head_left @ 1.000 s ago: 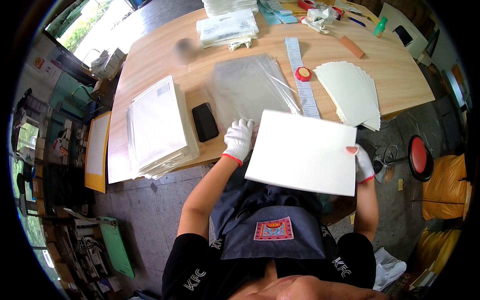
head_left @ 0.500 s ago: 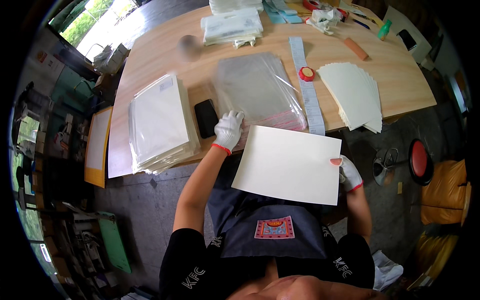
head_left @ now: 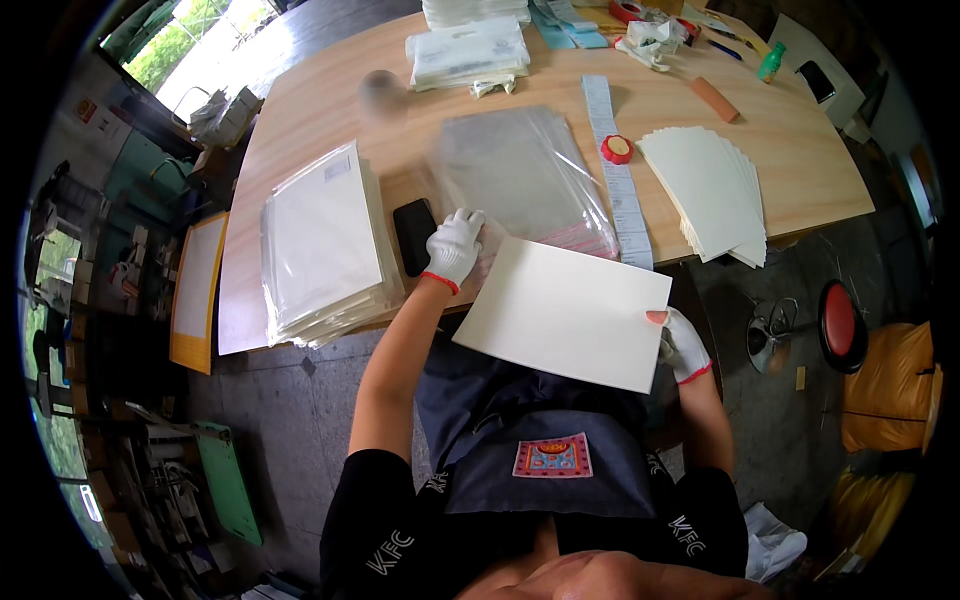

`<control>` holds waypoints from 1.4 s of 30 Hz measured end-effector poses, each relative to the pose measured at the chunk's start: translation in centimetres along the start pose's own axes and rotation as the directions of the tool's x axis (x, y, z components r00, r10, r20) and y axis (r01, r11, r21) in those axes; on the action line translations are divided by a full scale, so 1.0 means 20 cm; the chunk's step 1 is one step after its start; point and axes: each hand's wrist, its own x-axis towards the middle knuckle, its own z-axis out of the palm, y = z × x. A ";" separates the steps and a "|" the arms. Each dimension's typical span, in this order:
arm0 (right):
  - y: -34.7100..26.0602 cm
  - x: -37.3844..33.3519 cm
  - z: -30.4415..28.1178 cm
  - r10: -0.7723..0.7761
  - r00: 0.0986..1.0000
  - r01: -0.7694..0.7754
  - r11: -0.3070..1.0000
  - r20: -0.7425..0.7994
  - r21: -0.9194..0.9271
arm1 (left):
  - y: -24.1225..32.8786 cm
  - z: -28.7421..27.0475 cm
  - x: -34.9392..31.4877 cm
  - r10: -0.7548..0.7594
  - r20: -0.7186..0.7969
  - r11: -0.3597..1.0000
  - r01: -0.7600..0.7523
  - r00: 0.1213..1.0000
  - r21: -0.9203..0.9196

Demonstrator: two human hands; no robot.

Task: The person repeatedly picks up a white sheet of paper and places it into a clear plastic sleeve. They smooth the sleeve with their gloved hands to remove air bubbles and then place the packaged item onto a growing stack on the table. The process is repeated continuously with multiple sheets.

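Note:
A blank white card sheet is held by its right edge in my right hand, the bare thumb on top and the other fingers mostly hidden beneath. The sheet spans the table's near edge, its upper side over the near end of a pile of clear plastic bags. My left hand, in a white knit glove with a red cuff, has its fingers curled at the near left corner of those bags, pinching the plastic. Beside that hand lies a black phone.
Bagged white sheets form a pile on the left. Right of the bags run a long printed paper strip with a red round item on it, then fanned white cards. Farther back are packaged stacks and a green bottle.
My right hand has brought the card sheet a little left and farther over the bags' near end. The left hand stays by the bags' corner, with only a slight shift.

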 end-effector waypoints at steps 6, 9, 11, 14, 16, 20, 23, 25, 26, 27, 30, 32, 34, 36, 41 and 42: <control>0.21 0.19 -0.06 -0.162 0.961 0.210 0.956 -0.226 0.206 | -0.01 -0.06 -0.07 0.014 -0.318 0.995 -0.044 0.948 -0.088; 0.23 0.18 -0.07 -0.059 0.980 0.113 0.953 -0.193 0.282 | -0.03 -0.08 -0.07 -0.027 -0.309 0.981 -0.034 0.951 -0.191; 0.24 0.16 -0.04 -0.066 0.977 0.126 0.946 -0.204 0.299 | 0.02 -0.14 -0.09 -0.023 -0.320 0.933 -0.094 0.947 -0.346; 0.24 0.11 0.09 -0.164 0.973 0.203 0.941 -0.161 0.270 | 0.10 -0.13 -0.18 0.065 -0.376 0.907 -0.212 0.924 -0.363; 0.27 0.10 0.12 -0.189 0.952 0.261 0.912 -0.240 0.316 | 0.18 -0.06 -0.27 0.046 -0.503 0.859 -0.291 0.863 -0.421; 0.24 0.05 0.21 -0.236 0.946 0.291 0.921 -0.223 0.260 | 0.33 0.18 -0.33 -0.603 -0.333 0.315 -0.168 0.725 -0.934; 0.18 0.03 0.25 -0.234 0.956 0.270 0.938 -0.175 0.218 | 0.34 0.23 -0.28 -0.641 -0.012 -0.079 -0.081 0.767 -0.994; 0.16 0.04 0.25 -0.215 0.962 0.246 0.950 -0.170 0.190 | 0.36 0.21 -0.28 -0.466 0.293 -0.413 0.087 0.835 -0.907; 0.15 0.04 0.24 -0.204 0.965 0.232 0.957 -0.166 0.172 | 0.39 0.16 -0.30 -0.465 0.318 -0.331 0.170 0.826 -0.928; 0.14 0.04 0.23 -0.193 0.968 0.218 0.964 -0.162 0.154 | 0.41 0.19 -0.34 -0.462 0.271 -0.230 0.181 0.844 -0.956; 0.13 0.05 0.30 -0.126 0.965 0.141 0.989 -0.228 0.047 | 0.43 0.29 -0.53 -0.377 0.205 -0.057 0.198 0.903 -0.978; 0.22 0.11 0.27 -0.095 0.965 0.107 0.994 -0.246 0.038 | 0.46 0.38 -0.68 -0.299 0.166 -0.080 0.148 0.940 -0.986; 0.29 0.16 0.31 -0.069 0.965 0.112 0.981 -0.254 0.160 | 0.49 0.37 -0.76 -0.217 0.347 -0.152 0.320 0.912 -0.935; 0.37 0.26 0.28 -0.121 0.971 0.184 0.927 -0.206 0.326 | 0.54 0.22 -0.77 -0.159 0.477 -0.140 0.459 0.864 -0.877; 0.43 0.27 0.48 -0.017 0.997 0.043 0.920 -0.070 0.389 | 0.35 0.29 -0.73 -0.120 0.619 -0.387 0.538 0.776 -0.749; 0.42 0.23 0.50 -0.083 0.996 0.077 0.978 0.021 0.195 | 0.33 0.26 -0.74 -0.117 0.649 -0.395 0.565 0.752 -0.725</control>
